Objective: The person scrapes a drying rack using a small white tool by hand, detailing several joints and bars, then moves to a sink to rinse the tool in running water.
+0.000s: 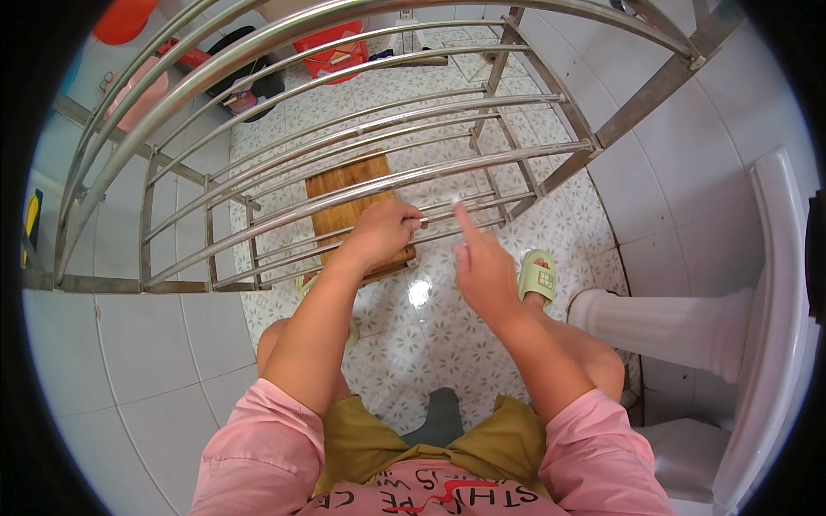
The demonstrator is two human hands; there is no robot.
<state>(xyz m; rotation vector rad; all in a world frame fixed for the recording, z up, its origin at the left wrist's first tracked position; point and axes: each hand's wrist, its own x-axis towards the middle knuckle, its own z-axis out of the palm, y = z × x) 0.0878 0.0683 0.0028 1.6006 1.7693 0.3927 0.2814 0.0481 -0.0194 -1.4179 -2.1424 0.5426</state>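
In front of me is a stainless steel rack point(406, 182) of parallel tubes, spanning the space between tiled walls. My left hand point(381, 235) is closed, thumb against fingers, over the rack's near lower rails. From its grip pokes the end of a small metal piece point(424, 223); the rest is hidden by the fingers. My right hand point(487, 271) is just right of it, index finger extended and the other fingers curled. Motion blurs that index finger, and a whitish patch shows at its tip. No held object is visible in the right hand.
A wooden stool point(348, 171) stands beneath the rack on patterned floor tiles point(393, 355). At right is a white pedestal basin point(664, 329). Beyond the rack are a red bucket point(332, 55) and a pink container point(139, 93). Green slippers point(537, 277) are on my feet.
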